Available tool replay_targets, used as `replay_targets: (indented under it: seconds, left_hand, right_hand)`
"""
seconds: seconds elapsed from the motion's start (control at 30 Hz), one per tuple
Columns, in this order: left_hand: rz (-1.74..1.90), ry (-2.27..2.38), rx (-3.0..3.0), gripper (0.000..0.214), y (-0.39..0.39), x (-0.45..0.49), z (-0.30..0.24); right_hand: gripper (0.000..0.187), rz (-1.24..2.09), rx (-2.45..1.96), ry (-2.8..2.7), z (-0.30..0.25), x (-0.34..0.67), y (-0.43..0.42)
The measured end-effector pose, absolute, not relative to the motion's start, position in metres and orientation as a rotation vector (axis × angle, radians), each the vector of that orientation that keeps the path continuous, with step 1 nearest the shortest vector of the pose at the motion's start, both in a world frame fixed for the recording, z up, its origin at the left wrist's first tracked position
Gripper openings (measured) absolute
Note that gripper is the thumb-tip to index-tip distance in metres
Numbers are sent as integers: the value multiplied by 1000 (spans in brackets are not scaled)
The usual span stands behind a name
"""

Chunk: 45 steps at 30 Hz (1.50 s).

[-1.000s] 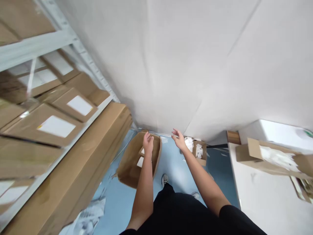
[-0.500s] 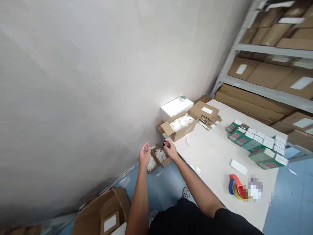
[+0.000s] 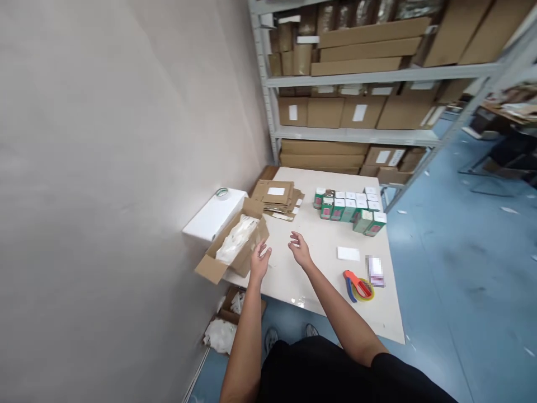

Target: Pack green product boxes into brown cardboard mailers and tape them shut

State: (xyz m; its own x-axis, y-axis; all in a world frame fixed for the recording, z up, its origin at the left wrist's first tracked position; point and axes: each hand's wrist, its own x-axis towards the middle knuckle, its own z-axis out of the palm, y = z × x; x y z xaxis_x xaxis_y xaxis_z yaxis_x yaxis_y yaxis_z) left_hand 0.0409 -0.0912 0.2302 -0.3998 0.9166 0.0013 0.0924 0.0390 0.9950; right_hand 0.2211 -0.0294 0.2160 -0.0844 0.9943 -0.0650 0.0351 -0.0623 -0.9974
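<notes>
My left hand (image 3: 260, 262) is open and empty, fingers apart, just beside the right side of an open cardboard box (image 3: 250, 254). White plastic bags (image 3: 237, 239) fill that box. To its right, my right hand (image 3: 300, 249) hovers over the white table (image 3: 310, 280), open with nothing in it. Beyond the hands lies a stack of flattened cardboard boxes (image 3: 274, 193) with a white label. Several small green and white boxes (image 3: 348, 207) stand in rows at the far right of the table.
A tape dispenser (image 3: 358, 286) and a white card (image 3: 348, 253) lie at right. A white box (image 3: 216, 215) bears a tape roll (image 3: 222, 192) by the wall. Shelving (image 3: 352, 134) with cartons stands behind. Boxes of white scraps (image 3: 221, 334) sit on the floor at lower left.
My view has turned to the right. Both hands have moved from above the floor boxes to the table, still open and empty.
</notes>
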Motion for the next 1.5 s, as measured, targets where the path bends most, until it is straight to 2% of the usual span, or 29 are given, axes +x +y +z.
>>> replay_targets:
  seconds: [0.1, 0.23, 0.3, 0.47, 0.53, 0.7, 0.97, 1.17, 1.23, 1.33, 1.5]
  left_hand:
    - [1358, 1534, 1088, 56, -58, 52, 223]
    - [1212, 1413, 1154, 52, -15, 67, 213]
    - [1138, 1350, 1187, 50, 6, 75, 210]
    - [984, 1185, 1236, 51, 46, 99, 196]
    - [912, 1135, 1236, 51, 52, 110, 186]
    - [703, 1120, 1241, 42, 40, 137, 157]
    - [443, 1091, 1323, 39, 5, 144, 127]
    - [374, 1242, 1334, 45, -4, 120, 118]
    - [374, 1277, 1370, 45, -8, 122, 119]
    - [340, 1162, 1537, 37, -15, 134, 127]
    - [278, 802, 1803, 25, -29, 147, 162]
  right_hand:
    - [56, 1234, -1312, -1164, 208, 242, -16]
    - [36, 1111, -1450, -1104, 193, 266, -8]
    - [33, 1034, -1516, -1064, 186, 277, -7]
    - [62, 878, -1732, -856, 166, 310, -23]
    - [67, 846, -1823, -782, 154, 327, -39]
    - [67, 792, -2044, -625, 117, 371, -86]
    - [40, 731, -2278, -470, 55, 424, -124]
    - [47, 743, -2278, -577, 20, 428, -126]
    - [39, 753, -2242, -606, 13, 432, -125]
    - [18, 800, -2115, -596, 10, 447, -124]
    - [35, 899, -2021, -636, 29, 478, -131]
